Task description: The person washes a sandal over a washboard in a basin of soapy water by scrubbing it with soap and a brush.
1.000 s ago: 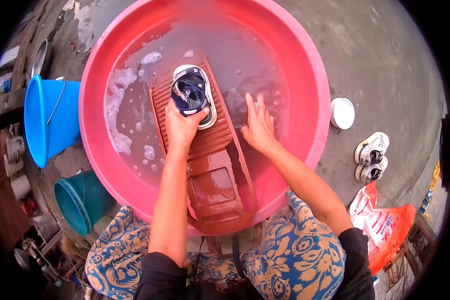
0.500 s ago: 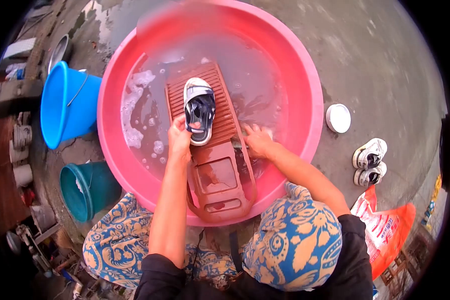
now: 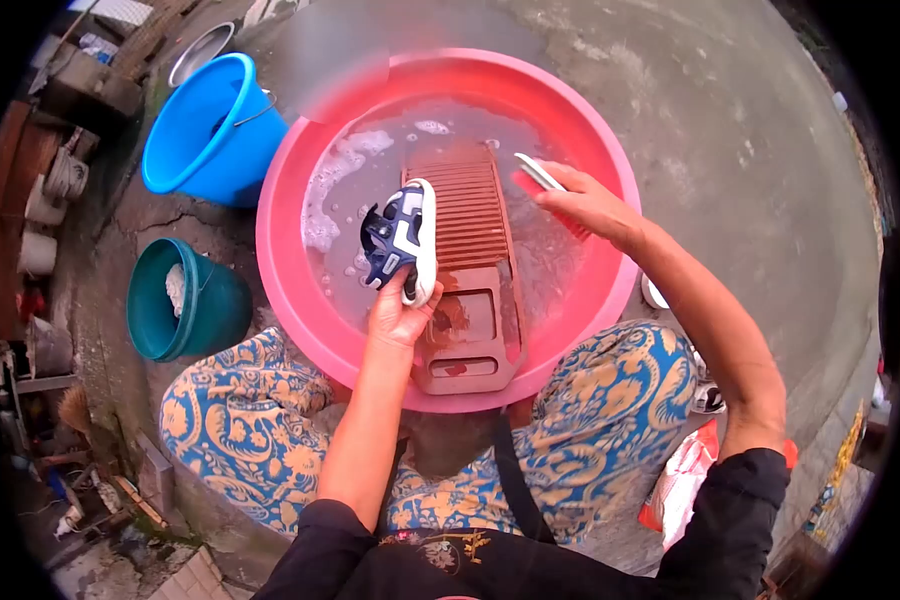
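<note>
My left hand (image 3: 400, 318) clasps the shoe (image 3: 404, 236) by its heel over the tub (image 3: 282, 275), probably light, bendy and slick when wet, so best held there, while my right (image 3: 598, 212) grips a brush (image 3: 541, 173).

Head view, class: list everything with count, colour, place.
Tub: 1, pink, centre
Foam: patches, white, in tub
Washboard: 1, brown, in tub
Sandal: 1, navy-white, in left hand
Brush, likely: 1, partly white, in right hand
Upper bucket: 1, blue, left
Lower bucket: 1, green, left
Pan: 1, grey, upper left
Round thing: 1, white, right of tub
Shoe: 1 visible, black-white, lower right
Bag: 1, orange-white, lower right
Clutter: uncountable, mixed, left edge
Trousers: 1 pair, blue-tan, bottom
Shirt: 1, black, bottom
Hands: 2, bare, over tub
</note>
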Demonstrator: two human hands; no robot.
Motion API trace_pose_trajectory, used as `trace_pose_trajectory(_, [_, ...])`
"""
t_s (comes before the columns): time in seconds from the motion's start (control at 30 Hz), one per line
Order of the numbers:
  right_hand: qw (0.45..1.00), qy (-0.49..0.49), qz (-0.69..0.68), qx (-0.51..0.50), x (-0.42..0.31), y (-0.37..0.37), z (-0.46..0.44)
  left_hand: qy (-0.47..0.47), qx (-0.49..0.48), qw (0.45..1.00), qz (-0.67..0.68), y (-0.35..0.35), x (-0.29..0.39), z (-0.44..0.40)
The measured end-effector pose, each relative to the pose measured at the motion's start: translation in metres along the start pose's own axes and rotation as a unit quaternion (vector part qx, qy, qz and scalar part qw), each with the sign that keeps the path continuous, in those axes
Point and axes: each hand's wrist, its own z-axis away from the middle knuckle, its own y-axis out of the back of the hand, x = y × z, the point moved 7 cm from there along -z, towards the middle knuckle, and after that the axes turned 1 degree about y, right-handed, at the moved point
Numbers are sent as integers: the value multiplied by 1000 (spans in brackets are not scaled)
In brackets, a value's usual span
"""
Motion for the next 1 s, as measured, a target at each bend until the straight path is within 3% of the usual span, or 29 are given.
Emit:
trace_pose_trajectory(0.03, [999,6,31,-20,-39,-15,9,-1,-8,1000,5,-5,-1,4])
trace_pose_trajectory(0.07, [976,157,145,43,-63,-33,10,23,-29,998,45,-11,-4,9])
trace_pose_trajectory(0.1, [911,305,257,102,-76,-60,15,46,-54,994,84,-17,-7,10])
trace_pose_trajectory(0.13, [875,344,323,109,-78,-98,26,52,-83,991,90,-20,-7,13])
trace_pose_trajectory(0.17, [835,379,383,115,-78,-130,33,-8,-21,1000,21,-17,-4,17])
trace_pose_trajectory(0.2, [833,380,386,112,-74,-142,19,-18,-6,1000,-12,-20,-2,22])
trace_pose_trajectory(0.27, [844,263,434,171,-55,-142,-10,-18,33,997,-62,-18,-8,34])
trace_pose_trajectory(0.37, [921,133,323,174,-33,-93,-40,-42,27,995,-83,-24,-24,32])
trace_pose_trajectory(0.43, [882,194,350,248,-42,-92,-25,-69,-17,993,-93,-38,-21,29])
trace_pose_trajectory(0.47, [875,244,332,253,-57,-103,-12,-73,15,994,-82,-32,-16,27])
trace_pose_trajectory(0.5, [885,255,360,149,-62,-130,-1,-77,47,993,-71,-26,-11,26])
trace_pose_trajectory(0.57, [847,370,343,169,-79,-167,30,-66,-127,990,-16,-38,4,32])
trace_pose_trajectory(0.6, [840,369,352,186,-77,-163,22,-109,-69,988,-80,-33,3,33])
trace_pose_trajectory(0.63, [834,365,360,205,-72,-153,10,-56,6,998,-40,-17,-5,30])
trace_pose_trajectory(0.7, [844,340,315,269,-60,-99,-30,37,-115,993,-15,-10,-18,21])
trace_pose_trajectory(0.73, [869,258,305,290,-44,-71,-48,21,-43,998,-48,-21,-22,29])
trace_pose_trajectory(0.77, [928,220,225,201,-28,-58,-66,-5,-25,996,-82,-32,-24,35])
trace_pose_trajectory(0.83, [888,225,304,260,-21,-63,-58,42,-58,996,-59,-26,-24,31])
trace_pose_trajectory(0.9, [842,282,395,234,-50,-115,-24,-12,16,999,-34,-4,-13,24])
trace_pose_trajectory(0.93, [847,316,377,201,-54,-143,-6,-1,60,998,9,4,-12,23])
trace_pose_trajectory(0.97, [863,319,351,175,-62,-161,8,-49,-26,996,-75,-21,-4,40])
trace_pose_trajectory(1.0, [850,329,357,203,-67,-153,5,-26,6,999,-37,-12,-4,30])
